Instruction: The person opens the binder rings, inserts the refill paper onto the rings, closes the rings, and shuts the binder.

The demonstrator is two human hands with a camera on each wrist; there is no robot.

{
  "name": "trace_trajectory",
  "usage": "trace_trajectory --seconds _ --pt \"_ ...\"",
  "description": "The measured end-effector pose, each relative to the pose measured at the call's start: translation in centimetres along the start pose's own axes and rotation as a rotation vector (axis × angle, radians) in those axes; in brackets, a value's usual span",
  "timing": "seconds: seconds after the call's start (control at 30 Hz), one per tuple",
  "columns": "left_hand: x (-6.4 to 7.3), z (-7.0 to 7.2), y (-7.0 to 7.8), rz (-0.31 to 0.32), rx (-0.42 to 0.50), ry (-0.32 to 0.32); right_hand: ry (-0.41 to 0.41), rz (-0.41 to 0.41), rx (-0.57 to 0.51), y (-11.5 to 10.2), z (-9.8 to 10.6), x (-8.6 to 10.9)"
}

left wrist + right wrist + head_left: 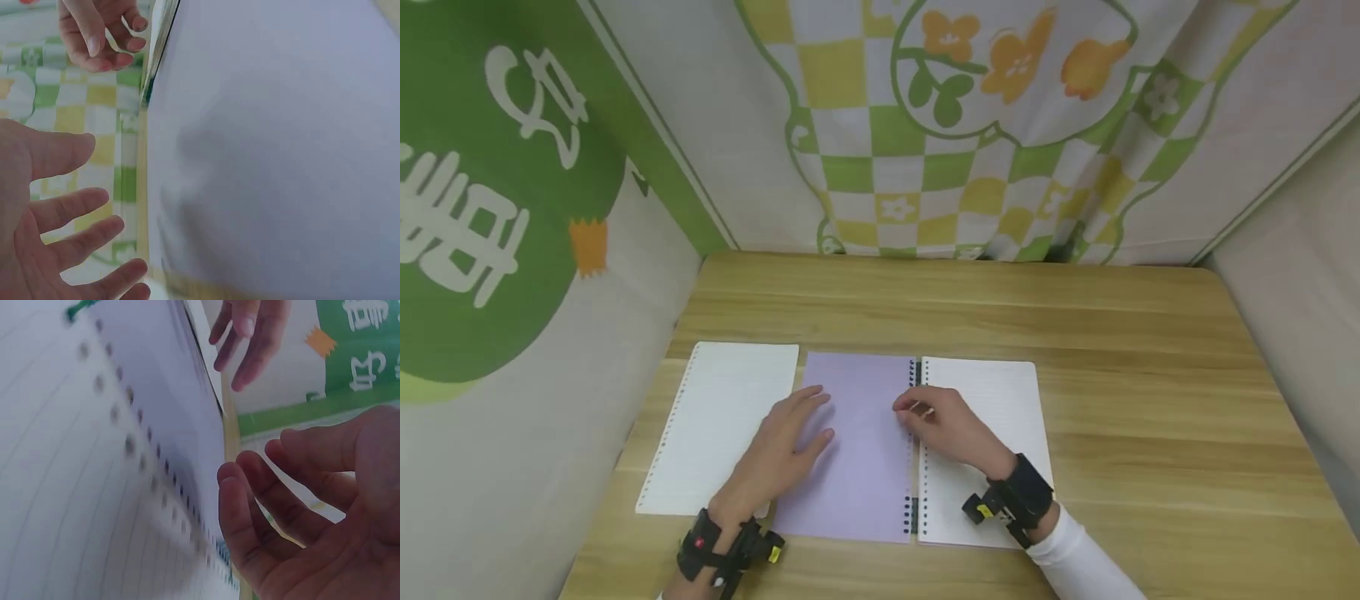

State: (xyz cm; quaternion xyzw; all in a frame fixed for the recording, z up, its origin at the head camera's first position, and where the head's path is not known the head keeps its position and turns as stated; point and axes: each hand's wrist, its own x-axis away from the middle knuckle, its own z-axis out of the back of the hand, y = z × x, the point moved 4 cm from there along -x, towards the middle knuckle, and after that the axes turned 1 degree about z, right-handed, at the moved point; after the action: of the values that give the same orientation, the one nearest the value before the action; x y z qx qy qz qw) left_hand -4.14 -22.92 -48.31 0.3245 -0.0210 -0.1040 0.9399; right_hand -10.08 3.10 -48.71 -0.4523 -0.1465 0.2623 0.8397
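Note:
An open notebook lies on the table, with a pale purple sheet [857, 492] on its left half and a stack of white lined pages [981, 379] on its right half. Dark binding rings [914, 515] join the halves along punched holes. My left hand [778, 450] hovers over the purple sheet's left edge, fingers spread and holding nothing. Over the binding, my right hand [951, 423] has its fingers loosely bent; the right wrist view shows nothing between these fingers [234, 506]. A white sheet [730, 400] with punched holes along its left edge lies left of the notebook.
The wooden table [1150, 400] extends to the right of the notebook and behind it. A checked, flowered curtain [917, 175] hangs at the table's back edge. On the left is a cloth wall with a green print [490, 333].

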Motion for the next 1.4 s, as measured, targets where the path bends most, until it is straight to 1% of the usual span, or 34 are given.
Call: trace_trajectory --seconds 0.1,0.2,0.3,0.33,0.4,0.5,0.57,0.63,0.73,0.83,0.97,1.2,1.33,1.4 --pt "0.6 1.6 -1.8 0.070 0.004 0.015 -0.031 0.065 0.032 -1.6 -1.9 -1.6" --pt "1.2 3.4 -3.4 0.123 -0.007 0.049 -0.064 0.128 0.088 -3.0 -4.0 -3.0" --pt "2.1 5.2 -5.2 0.184 -0.037 0.104 -0.142 0.184 0.134 -4.6 -6.4 -4.2" --pt "2.3 5.7 -5.7 0.207 -0.051 0.122 -0.176 0.191 0.146 -5.1 -7.1 -4.4" --pt "2.9 6.6 -6.9 0.259 -0.080 0.158 -0.249 0.209 0.179 -6.1 -8.5 -4.7" --pt "3.9 7.8 -8.5 0.345 -0.122 0.197 -0.334 0.269 0.255 -7.3 -10.7 -5.0" --pt "4.4 8.4 -9.4 0.398 -0.152 0.212 -0.364 0.323 0.318 -7.9 -12.0 -5.0" --pt "4.9 8.8 -10.1 0.449 -0.172 0.211 -0.380 0.374 0.377 -8.5 -13.1 -5.0" --pt "5.2 9.3 -10.9 0.503 -0.190 0.196 -0.408 0.402 0.462 -9.1 -14.3 -4.9" --pt "5.2 9.6 -11.5 0.547 -0.185 0.166 -0.438 0.392 0.539 -9.3 -15.1 -4.9" --pt "5.0 9.6 -12.2 0.592 -0.172 0.155 -0.450 0.374 0.586 -9.4 -15.3 -4.9" --pt "4.7 10.0 -12.9 0.652 -0.123 0.178 -0.459 0.374 0.595 -9.5 -15.2 -5.0" --pt "5.1 10.3 -13.5 0.701 -0.075 0.210 -0.463 0.375 0.595 -9.5 -15.2 -4.9" --pt "5.4 10.5 -13.9 0.712 -0.055 0.212 -0.464 0.374 0.598 -9.5 -15.2 -4.9"
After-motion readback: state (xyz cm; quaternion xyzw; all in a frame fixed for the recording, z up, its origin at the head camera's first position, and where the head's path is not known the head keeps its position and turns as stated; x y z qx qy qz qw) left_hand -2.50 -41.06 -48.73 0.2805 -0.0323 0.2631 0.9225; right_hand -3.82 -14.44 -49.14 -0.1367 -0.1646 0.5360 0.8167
